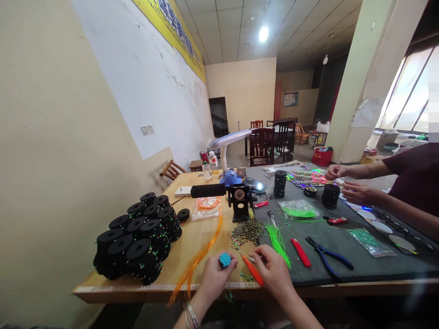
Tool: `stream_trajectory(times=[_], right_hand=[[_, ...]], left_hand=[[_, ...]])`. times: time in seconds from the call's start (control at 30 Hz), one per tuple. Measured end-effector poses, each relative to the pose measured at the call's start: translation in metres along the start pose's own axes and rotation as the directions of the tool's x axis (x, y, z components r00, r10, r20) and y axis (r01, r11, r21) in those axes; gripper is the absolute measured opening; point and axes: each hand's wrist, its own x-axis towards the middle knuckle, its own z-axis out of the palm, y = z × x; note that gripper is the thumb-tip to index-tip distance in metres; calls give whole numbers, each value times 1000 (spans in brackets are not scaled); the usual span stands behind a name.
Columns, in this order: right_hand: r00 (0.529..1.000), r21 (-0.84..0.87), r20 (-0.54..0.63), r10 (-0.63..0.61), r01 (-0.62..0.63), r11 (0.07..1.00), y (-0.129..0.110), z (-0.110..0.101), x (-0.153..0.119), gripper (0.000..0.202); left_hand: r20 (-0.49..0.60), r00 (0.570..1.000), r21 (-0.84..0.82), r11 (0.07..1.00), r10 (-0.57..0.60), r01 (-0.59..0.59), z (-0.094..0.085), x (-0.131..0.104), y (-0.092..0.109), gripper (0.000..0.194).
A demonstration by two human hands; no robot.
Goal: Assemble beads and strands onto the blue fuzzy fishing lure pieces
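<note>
My left hand [216, 273] is closed around a turquoise bundle [225, 260], whose knobbly round end shows on top. Thin strands with small green bits hang below this hand. My right hand [272, 267] is pinched, thumb against forefinger; a small thin piece seems to be at its fingertips, too small to name. Between the hands lies an orange-handled tool [253, 270], close beside my right fingers. Just beyond them is a heap of small brass-coloured beads [248, 231], with tiny coloured beads at its left edge. Bright green strands [278, 244] lie to the right.
Black foam spools [139, 249] are stacked at the left. A winding device [239, 201] and a lamp [224, 157] stand ahead. Orange strands [202, 249], a red lighter-like bar [301, 252] and blue-handled pliers [329, 258] lie around. A co-worker's hands [356, 189] are at the right.
</note>
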Motion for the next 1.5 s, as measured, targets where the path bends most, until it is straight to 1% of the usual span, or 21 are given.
stream_trajectory(times=[0.07, 0.17, 0.27, 0.33, 0.4, 0.47, 0.63, 0.73, 0.83, 0.9, 0.97, 1.07, 1.17, 1.23, 1.3, 1.37, 1.43, 1.5], right_hand=[[1000, -53, -14, -27, 26, 998, -1, 0, 0, 25], [999, -144, -11, -42, 40, 989, -1, 4, -3, 26], [999, -205, 27, -45, 50, 977, -5, 8, -7, 26], [997, -206, 68, -46, 59, 977, -10, 10, -10, 25], [994, -171, 106, -31, 49, 984, -15, 11, -11, 25], [990, -98, 139, 4, 10, 995, -17, 11, -11, 26], [973, 128, 205, 103, -131, 983, -7, 15, -6, 29], [949, 269, 266, 171, -244, 932, -2, 16, -3, 31], [903, 387, 358, 238, -376, 842, -3, 15, 0, 36], [884, 415, 385, 265, -422, 806, -5, 14, 1, 37], [878, 411, 386, 282, -437, 800, -7, 13, 2, 37], [875, 402, 391, 286, -442, 802, -7, 14, 3, 37], [873, 407, 400, 277, -440, 800, -7, 16, 3, 40], [874, 408, 404, 271, -437, 802, -6, 17, 3, 42], [876, 404, 402, 266, -431, 807, -5, 18, 3, 44], [885, 400, 383, 266, -419, 815, -2, 18, 3, 43], [913, 388, 312, 262, -374, 843, -1, 16, 2, 39], [946, 344, 228, 232, -301, 889, 0, 15, 1, 34]], left_hand=[[3, 999, 39, 999, 33, -33, 1, 0, 0, 28], [-32, 997, 78, 995, 69, -67, 4, -1, 0, 27], [-70, 992, 96, 991, 105, -98, 9, -3, -1, 29], [-67, 990, 98, 988, 122, -115, 13, -5, 0, 31], [-40, 990, 96, 987, 134, -130, 15, -6, 2, 33], [-11, 990, 92, 986, 140, -138, 16, -6, 4, 34], [37, 988, 93, 984, 152, -155, 13, -5, 8, 31], [69, 985, 105, 981, 158, -165, 10, -6, 11, 29], [148, 968, 192, 954, 204, -231, 8, -7, 15, 23], [210, 945, 277, 912, 250, -302, 6, -8, 17, 19], [247, 928, 336, 873, 280, -353, 5, -8, 19, 17], [251, 920, 372, 848, 300, -378, 5, -9, 21, 15], [216, 929, 355, 862, 300, -361, 7, -10, 23, 12], [187, 944, 299, 900, 270, -317, 9, -10, 22, 12], [135, 973, 169, 964, 184, -206, 10, -9, 20, 14], [74, 995, 20, 997, 71, -73, 11, -7, 14, 23], [38, 999, -72, 997, -19, 22, 12, -4, 8, 32], [34, 997, -102, 992, -72, 75, 13, -1, 1, 39]])
